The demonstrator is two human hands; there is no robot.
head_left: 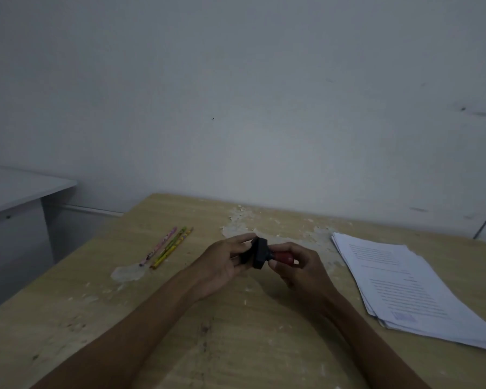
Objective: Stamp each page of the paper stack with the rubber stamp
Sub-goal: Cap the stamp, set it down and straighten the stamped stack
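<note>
Stamp (260, 253) held sideways above worktop (236, 332): right hand (298, 266) gripping red handle, left hand (225, 262) pinching black cap (249, 252). Risk of inked fingers on uncapping, then smudges on paper stack (404, 284) well off right.

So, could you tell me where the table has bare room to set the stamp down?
Bare wood lies near the front edge of the table, between the forearms, and at the left front below the pencils. The right side is taken by the paper stack. Both hands, left hand and right hand, hold the stamp mid-table.
</note>
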